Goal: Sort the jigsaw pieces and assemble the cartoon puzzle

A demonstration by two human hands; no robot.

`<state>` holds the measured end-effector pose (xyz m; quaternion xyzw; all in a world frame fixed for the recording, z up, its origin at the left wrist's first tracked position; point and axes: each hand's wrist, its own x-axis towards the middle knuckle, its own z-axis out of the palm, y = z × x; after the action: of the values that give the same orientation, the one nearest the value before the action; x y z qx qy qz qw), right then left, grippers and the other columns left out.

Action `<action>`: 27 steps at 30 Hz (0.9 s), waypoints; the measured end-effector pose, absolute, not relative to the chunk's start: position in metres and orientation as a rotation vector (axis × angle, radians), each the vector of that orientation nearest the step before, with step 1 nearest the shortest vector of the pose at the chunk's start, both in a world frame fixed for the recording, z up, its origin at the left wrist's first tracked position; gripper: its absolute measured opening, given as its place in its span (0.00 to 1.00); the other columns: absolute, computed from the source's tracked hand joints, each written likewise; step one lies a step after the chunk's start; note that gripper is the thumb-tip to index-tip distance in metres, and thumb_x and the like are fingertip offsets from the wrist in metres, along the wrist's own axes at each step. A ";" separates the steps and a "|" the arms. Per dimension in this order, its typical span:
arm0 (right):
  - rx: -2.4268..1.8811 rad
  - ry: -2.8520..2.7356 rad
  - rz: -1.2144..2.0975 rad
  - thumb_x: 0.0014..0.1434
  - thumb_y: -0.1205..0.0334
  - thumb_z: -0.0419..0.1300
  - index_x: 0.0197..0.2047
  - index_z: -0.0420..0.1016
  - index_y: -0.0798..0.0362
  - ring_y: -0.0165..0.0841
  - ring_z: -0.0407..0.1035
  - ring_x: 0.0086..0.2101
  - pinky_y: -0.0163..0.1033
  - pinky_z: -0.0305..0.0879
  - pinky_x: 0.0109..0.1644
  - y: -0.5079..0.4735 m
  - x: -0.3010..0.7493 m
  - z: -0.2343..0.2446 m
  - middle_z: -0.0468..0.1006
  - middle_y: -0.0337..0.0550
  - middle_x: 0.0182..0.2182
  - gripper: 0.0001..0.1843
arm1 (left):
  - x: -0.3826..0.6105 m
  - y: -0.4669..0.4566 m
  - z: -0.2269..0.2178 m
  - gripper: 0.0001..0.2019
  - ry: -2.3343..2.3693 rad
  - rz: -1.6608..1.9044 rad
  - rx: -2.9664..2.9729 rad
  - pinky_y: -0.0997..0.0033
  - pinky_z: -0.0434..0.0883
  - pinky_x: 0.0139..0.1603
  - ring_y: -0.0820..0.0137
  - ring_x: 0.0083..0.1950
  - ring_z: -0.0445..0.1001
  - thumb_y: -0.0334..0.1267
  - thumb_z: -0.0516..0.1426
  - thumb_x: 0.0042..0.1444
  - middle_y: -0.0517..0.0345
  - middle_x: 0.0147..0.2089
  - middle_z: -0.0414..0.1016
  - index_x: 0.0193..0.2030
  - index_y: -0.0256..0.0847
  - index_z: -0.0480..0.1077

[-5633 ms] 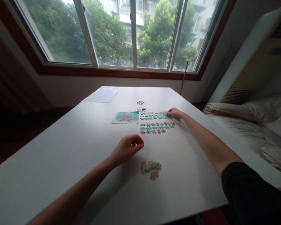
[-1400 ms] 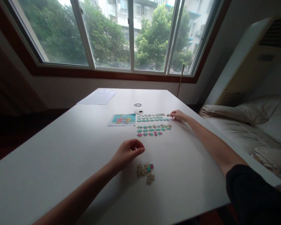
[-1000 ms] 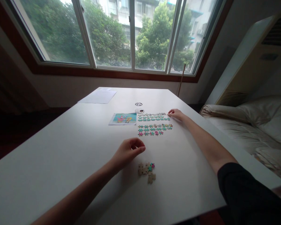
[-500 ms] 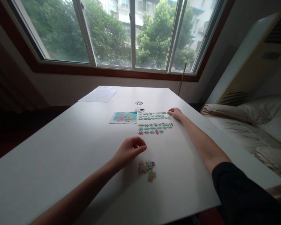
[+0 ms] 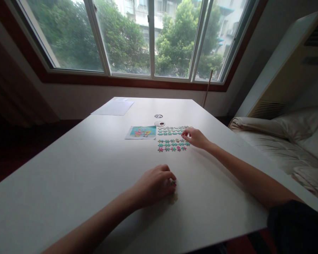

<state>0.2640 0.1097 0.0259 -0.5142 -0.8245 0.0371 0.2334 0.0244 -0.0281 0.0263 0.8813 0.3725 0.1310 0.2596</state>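
L hand (image 5: 156, 185) lies curled, palm down, over the loose pile (image 5: 173, 197) near the table (image 5: 69, 169) front, grip hidden so can't tell, while R hand (image 5: 196, 137), fingers bent, touches the sorted rows (image 5: 171, 144) beside the ref pic (image 5: 141, 132).

Bare table (image 5: 69, 165) leftward (paper (image 5: 113, 107) far)

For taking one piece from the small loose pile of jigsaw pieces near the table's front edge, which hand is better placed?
Probably the left hand: it already lies over the small pile of loose jigsaw pieces, fingers curled onto them. The right hand is stretched far away, at the sorted rows of teal and pink pieces on the white table.
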 end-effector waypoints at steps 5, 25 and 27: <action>-1.067 -2.340 0.218 0.54 0.65 0.56 0.32 0.74 0.54 0.28 0.65 0.29 0.32 0.59 0.34 0.052 0.237 0.025 0.74 0.40 0.27 0.05 | 0.027 -0.027 0.023 0.10 0.968 0.416 2.360 0.74 0.65 0.41 0.68 0.40 0.69 0.30 0.57 0.48 0.57 0.39 0.69 0.38 0.43 0.73; -1.025 -2.183 0.595 0.54 0.64 0.56 0.32 0.73 0.55 0.26 0.64 0.25 0.30 0.59 0.28 0.013 0.225 0.015 0.74 0.39 0.24 0.06 | 0.031 -0.025 0.020 0.06 0.910 0.613 2.282 0.73 0.64 0.39 0.70 0.36 0.67 0.28 0.54 0.49 0.59 0.34 0.70 0.34 0.40 0.69; -1.020 -2.173 0.605 0.54 0.64 0.56 0.32 0.74 0.55 0.25 0.64 0.25 0.30 0.59 0.29 0.012 0.224 0.017 0.73 0.39 0.24 0.06 | 0.031 -0.023 0.021 0.04 0.940 0.691 2.176 0.74 0.64 0.35 0.72 0.33 0.66 0.29 0.55 0.49 0.60 0.31 0.70 0.32 0.40 0.69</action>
<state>0.2240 0.0116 0.0171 -0.3895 -0.8295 0.2310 0.3269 0.0311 -0.0225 0.0207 0.8320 0.3595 0.2640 0.3299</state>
